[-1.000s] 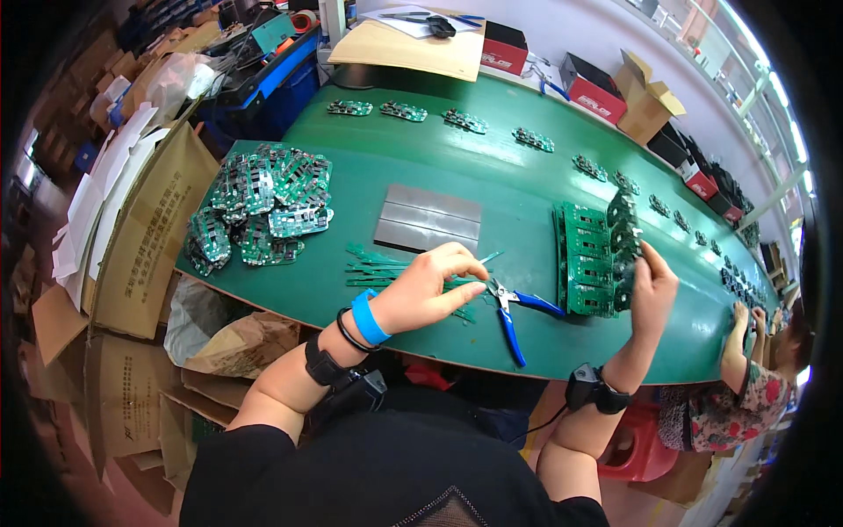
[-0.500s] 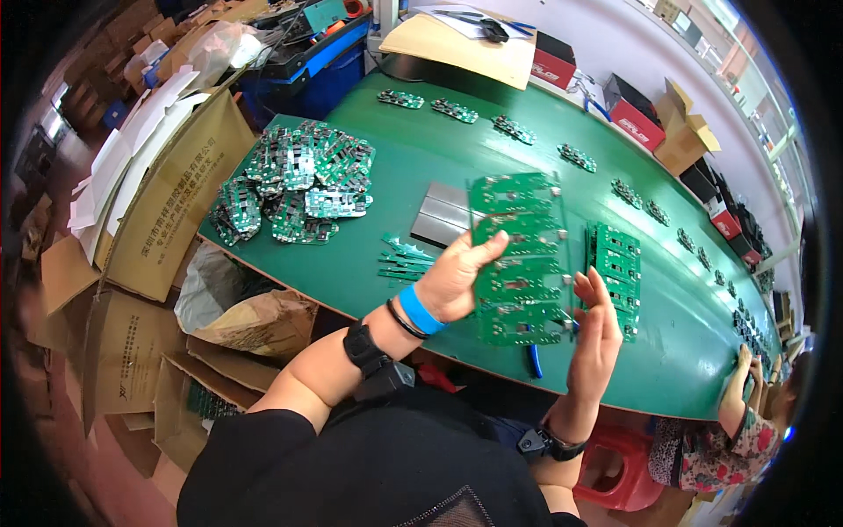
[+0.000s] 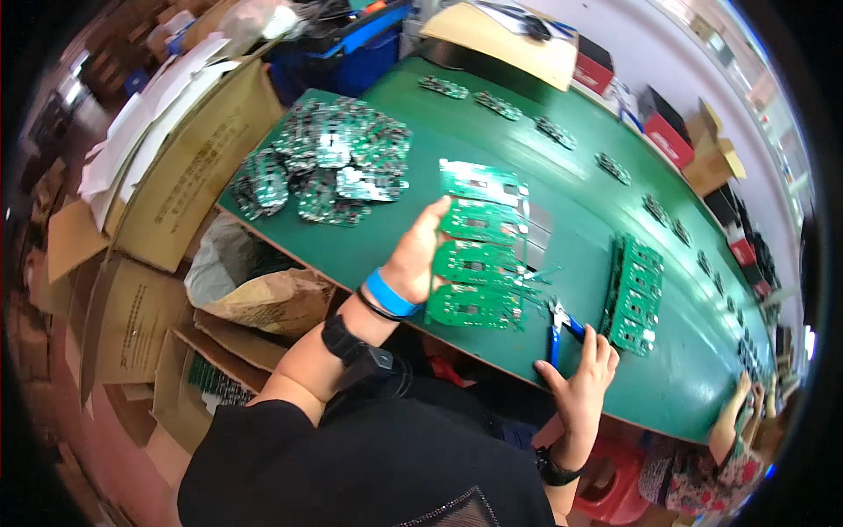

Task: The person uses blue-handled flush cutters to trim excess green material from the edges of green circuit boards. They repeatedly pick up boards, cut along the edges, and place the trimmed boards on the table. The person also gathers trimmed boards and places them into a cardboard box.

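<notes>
My left hand [image 3: 414, 262] is closed on the left edge of a green circuit board panel [image 3: 479, 263], made of several joined boards and held up over the bench. Its fingers are partly hidden by the panel. Blue-handled cutters [image 3: 555, 341] lie near the bench's front edge, jaws pointing away from me. Over their handles my right hand [image 3: 581, 382] spreads thumb and fingers, not closed round them; whether a fingertip touches a handle I cannot tell. A stack of similar panels [image 3: 637, 294] lies to the right. Partly covered by the held panel is a grey metal block [image 3: 537, 237].
A heap of populated circuit boards [image 3: 334, 158] covers the bench's left end. Small boards [image 3: 555, 132] run in a row along the far side. Cardboard boxes [image 3: 184, 158] stand at left, a red stool [image 3: 610, 483] below. A co-worker's hands [image 3: 746, 395] are at far right.
The panel in my left hand has moved left and tilted flatter. My right hand has come away from the panel and down to the cutters. The whole view has shifted slightly.
</notes>
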`<state>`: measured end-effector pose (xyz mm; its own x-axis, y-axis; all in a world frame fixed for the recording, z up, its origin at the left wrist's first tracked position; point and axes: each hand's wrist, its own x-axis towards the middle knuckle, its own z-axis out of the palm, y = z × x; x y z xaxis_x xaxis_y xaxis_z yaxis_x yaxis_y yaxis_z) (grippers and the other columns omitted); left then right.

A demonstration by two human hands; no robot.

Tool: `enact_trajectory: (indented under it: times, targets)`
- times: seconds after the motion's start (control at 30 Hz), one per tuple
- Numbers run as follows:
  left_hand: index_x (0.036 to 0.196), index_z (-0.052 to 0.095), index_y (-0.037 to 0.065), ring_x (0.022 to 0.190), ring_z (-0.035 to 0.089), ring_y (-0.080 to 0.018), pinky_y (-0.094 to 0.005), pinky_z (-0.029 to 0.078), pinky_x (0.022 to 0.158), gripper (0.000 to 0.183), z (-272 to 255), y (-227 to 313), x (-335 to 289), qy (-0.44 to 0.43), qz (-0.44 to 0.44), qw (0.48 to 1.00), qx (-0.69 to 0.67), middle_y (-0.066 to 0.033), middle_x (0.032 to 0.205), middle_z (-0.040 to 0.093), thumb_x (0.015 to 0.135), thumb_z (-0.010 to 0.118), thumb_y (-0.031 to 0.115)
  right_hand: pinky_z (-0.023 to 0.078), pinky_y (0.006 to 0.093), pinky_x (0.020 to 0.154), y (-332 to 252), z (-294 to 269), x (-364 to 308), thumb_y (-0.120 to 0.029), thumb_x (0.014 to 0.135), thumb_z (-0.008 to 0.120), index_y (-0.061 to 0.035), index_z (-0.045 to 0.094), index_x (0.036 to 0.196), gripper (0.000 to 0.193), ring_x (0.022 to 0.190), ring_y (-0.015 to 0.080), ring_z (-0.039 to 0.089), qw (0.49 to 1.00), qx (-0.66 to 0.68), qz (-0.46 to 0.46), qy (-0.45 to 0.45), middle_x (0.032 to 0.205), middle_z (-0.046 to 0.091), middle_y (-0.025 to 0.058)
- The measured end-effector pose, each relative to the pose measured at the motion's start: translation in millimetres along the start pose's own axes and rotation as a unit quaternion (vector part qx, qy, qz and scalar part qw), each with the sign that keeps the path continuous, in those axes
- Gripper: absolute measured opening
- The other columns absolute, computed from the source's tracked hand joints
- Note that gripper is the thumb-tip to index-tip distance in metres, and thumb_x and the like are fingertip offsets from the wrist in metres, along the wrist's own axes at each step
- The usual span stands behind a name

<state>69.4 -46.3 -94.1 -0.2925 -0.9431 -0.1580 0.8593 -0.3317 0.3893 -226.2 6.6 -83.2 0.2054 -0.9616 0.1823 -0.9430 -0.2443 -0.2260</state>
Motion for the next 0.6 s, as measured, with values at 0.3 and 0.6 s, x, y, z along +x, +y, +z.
enact_trajectory:
  times: [0.3,0.6]
  targets:
    - [0.143,0.033,0.004,0.115,0.055,-0.0384,-0.0526,0.047,0.096,0.059,10,-6,-9,-0.12,0.021,0.99,-0.07,-0.0235,0.134,0.049,0.1,0.03,0.043,0.042,0.0326,0.089,34,12,3,-0.011,0.085,0.058,0.0023,0.051,0.124,0.042,0.099,0.023,0.055,0.849,0.506,0.15,0.036,0.113,0.056,0.0137]
    - [0.144,0.03,0.003,0.118,0.054,-0.0339,-0.0481,0.048,0.097,0.054,21,-17,-16,-0.11,-0.051,0.992,0.046,-0.0208,0.135,0.048,0.103,0.026,0.038,0.04,0.036,0.098,-25,-29,58,-0.003,0.059,0.052,0.0041,0.057,0.121,0.062,0.103,0.0286,0.058,0.878,0.449,-0.162,-0.03,0.111,0.058,0.0182]
